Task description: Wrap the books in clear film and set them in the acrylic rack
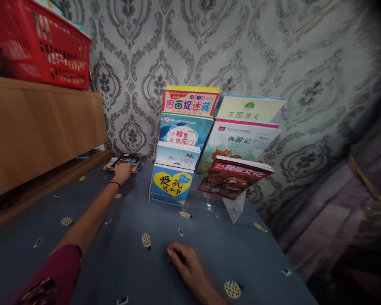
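My left hand (123,170) reaches far forward to a small pile of books (135,160) lying flat near the wall. Its fingers are bent over the near side of the top book, which has a dark cover; the fingertips are partly hidden. Closer to me, my right hand (187,263) rests on the blue tablecloth with fingers curled in and nothing visible in them. Ahead of it stands a clear display rack (235,207) with books in two columns. A blue and yellow book (171,186) is at the front left, a red book (235,180) at the front right.
A wooden cabinet (44,131) borders the table on the left, with a red plastic basket (63,55) on top. Patterned wallpaper (130,84) rises behind the table. Beyond the table's right edge hangs a pale curtain (333,203).
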`<state>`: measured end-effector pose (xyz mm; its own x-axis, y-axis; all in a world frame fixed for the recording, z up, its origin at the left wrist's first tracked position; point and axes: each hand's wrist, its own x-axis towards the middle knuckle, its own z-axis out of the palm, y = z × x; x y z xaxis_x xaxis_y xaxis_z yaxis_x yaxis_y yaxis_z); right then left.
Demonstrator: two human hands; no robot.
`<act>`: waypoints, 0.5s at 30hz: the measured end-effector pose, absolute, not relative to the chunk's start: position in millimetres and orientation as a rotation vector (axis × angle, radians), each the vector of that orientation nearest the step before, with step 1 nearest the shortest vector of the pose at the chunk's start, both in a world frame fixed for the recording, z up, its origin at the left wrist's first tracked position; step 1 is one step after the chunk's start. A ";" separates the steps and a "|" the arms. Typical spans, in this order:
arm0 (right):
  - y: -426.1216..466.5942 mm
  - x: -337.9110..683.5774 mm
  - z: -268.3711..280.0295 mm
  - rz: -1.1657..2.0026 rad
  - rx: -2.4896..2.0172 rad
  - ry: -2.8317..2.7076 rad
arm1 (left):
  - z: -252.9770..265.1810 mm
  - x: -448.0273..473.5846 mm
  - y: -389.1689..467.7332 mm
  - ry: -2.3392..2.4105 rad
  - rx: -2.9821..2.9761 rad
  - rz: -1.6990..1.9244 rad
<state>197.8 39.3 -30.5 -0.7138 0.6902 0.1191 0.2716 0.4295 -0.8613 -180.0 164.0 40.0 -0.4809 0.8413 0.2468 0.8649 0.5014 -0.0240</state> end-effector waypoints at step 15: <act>39.6 197.6 -31.0 1.187 -0.803 -2.221 | 51.8 -173.8 119.4 -2.287 -1.606 -0.187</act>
